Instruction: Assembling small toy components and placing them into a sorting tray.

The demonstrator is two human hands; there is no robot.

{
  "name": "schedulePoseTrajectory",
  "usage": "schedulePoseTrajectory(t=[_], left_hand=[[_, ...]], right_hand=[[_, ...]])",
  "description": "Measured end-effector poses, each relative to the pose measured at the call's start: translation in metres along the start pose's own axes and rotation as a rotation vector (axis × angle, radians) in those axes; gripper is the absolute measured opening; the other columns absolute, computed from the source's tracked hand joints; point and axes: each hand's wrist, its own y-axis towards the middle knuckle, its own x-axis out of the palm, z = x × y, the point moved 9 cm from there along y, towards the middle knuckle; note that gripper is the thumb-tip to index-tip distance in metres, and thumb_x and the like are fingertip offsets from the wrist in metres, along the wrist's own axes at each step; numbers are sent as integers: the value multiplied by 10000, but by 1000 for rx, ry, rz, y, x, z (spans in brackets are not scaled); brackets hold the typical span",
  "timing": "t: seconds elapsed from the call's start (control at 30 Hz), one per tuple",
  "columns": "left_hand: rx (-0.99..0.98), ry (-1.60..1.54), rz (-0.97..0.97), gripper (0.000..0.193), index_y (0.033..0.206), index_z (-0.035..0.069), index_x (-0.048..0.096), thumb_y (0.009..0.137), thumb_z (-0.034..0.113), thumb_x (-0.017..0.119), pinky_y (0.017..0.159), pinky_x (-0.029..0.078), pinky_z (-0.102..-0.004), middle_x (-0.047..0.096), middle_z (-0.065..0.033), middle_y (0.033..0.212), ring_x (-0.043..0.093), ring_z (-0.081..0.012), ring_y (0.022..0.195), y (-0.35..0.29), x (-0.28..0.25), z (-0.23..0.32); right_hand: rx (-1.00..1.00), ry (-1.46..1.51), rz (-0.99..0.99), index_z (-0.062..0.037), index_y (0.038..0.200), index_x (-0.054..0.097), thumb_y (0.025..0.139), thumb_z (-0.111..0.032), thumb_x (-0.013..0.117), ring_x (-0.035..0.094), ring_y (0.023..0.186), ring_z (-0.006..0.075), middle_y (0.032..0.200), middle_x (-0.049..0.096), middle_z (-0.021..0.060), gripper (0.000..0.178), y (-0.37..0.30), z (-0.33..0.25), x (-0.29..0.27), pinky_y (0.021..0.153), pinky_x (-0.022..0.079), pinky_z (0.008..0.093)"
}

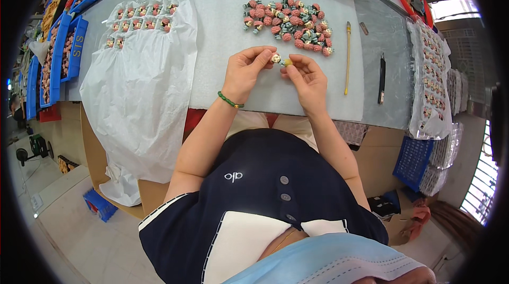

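Observation:
Between the thumb and fingers of my left hand [243, 74] is a small figurine [276, 58] with a pale face. My right hand [309, 83] pinches a small yellowish piece [288, 62] against the figurine's side; its exact kind is too small to make out. Both hands are raised over a white foam sheet [222, 24] on the table. Just beyond them lies a loose heap of similar figurines [294, 21], with pink knobbly tops and grey-green lower parts.
At the left, a white plastic-covered tray [140, 19] holds rows of figurines. Right of the foam are a thin yellow stick [348, 61] and a black pen-like tool [382, 80]. A filled clear tray [432, 82] stands at the right edge, blue bins [74, 48] at the left.

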Motion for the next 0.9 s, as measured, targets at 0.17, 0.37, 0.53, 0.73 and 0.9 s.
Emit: schedulePoseTrajectory(t=[0.17, 0.37, 0.53, 0.73, 0.9], left_hand=[[6, 4, -53, 212, 987, -22, 595, 850, 130, 538, 703, 443, -208, 611, -49, 869, 541, -80, 772, -1, 22, -13], [33, 84, -39, 187, 975, -20, 600, 830, 91, 559, 692, 453, -213, 617, -55, 849, 555, -90, 745, 0, 23, -16], [46, 51, -62, 190, 974, -35, 588, 851, 96, 526, 696, 456, -214, 618, -57, 849, 560, -92, 745, 1, 26, -22], [-16, -153, -88, 226, 1023, -41, 557, 861, 110, 510, 705, 468, -229, 611, -69, 879, 567, -109, 767, 5, 26, -24], [43, -112, -140, 239, 1030, -32, 559, 862, 131, 514, 710, 470, -236, 610, -62, 893, 563, -107, 783, 0, 24, -18]], right_hand=[[82, 156, -21, 73, 977, 531, 814, -14, 558, 593, 745, 155, 861, 591, 123, 186, -5, 17, -9, 668, 498, 245], [122, 210, -54, 67, 955, 542, 815, -37, 568, 591, 759, 146, 897, 597, 118, 177, -6, 20, -14, 669, 506, 251], [55, 127, -25, 67, 921, 569, 801, -7, 574, 591, 747, 140, 885, 599, 109, 141, -11, 17, -18, 661, 507, 246], [-297, -174, 77, 36, 865, 597, 725, 47, 632, 593, 741, 137, 825, 606, 94, 145, -13, -20, -22, 649, 505, 234], [-511, -469, 30, 15, 846, 600, 690, 16, 674, 591, 737, 130, 831, 602, 99, 173, -16, -46, -4, 632, 486, 223]])
